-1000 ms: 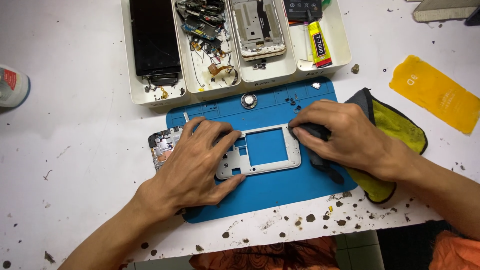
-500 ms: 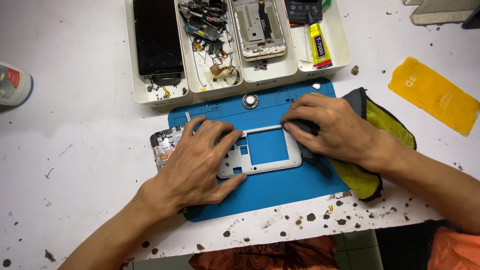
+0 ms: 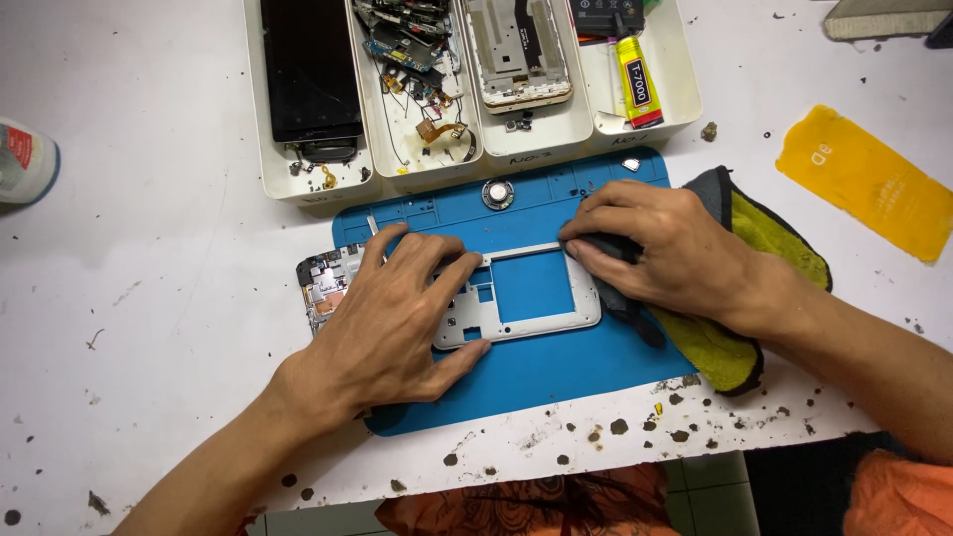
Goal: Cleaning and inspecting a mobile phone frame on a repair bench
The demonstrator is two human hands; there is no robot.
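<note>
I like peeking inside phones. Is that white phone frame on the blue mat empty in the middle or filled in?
Empty. The blue mat shows straight through the big opening of the white phone frame, which lies flat under the left hand.

Frame (image 3: 541, 323) lies on mat (image 3: 556, 372); trays (image 3: 397, 169) behind mat; cloth (image 3: 764, 233) right of frame; bottle (image 3: 25, 159) far left.

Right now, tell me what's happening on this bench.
A person is working on a white phone frame lying on a blue mat. The left hand presses it flat, while the right hand rubs its upper right corner with a grey and yellow cloth. White trays of phone parts sit behind.
</note>
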